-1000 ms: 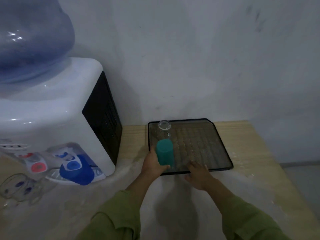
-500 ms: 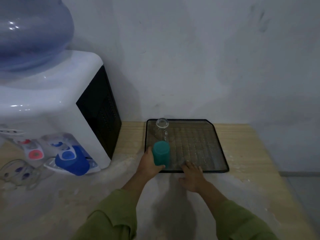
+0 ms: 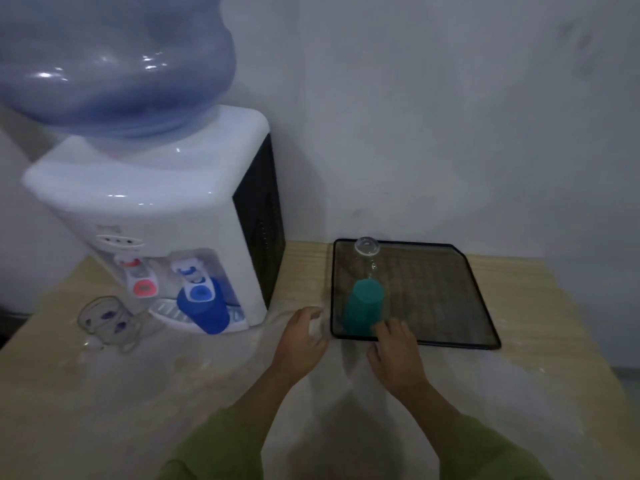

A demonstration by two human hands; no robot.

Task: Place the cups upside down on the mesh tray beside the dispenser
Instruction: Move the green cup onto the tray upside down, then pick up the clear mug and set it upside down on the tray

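A teal cup stands upside down at the near left corner of the black mesh tray. Behind it, at the tray's far left corner, a clear glass also stands upside down. My left hand hovers just left of the tray, fingers curled loosely, holding nothing. Resting on the tray's front rim is my right hand, its fingertips beside the teal cup's base. A blue cup sits under the dispenser's blue tap. A clear glass mug with purple spots stands on the table left of the dispenser.
The white water dispenser with a big blue bottle stands at the left, its black side facing the tray. A grey wall runs behind. The wooden table ends at the right; wet patches shine near the front.
My left hand let go of the teal cup, which now stands on the tray, and drew back to the left. The view swung left, showing more of the dispenser.
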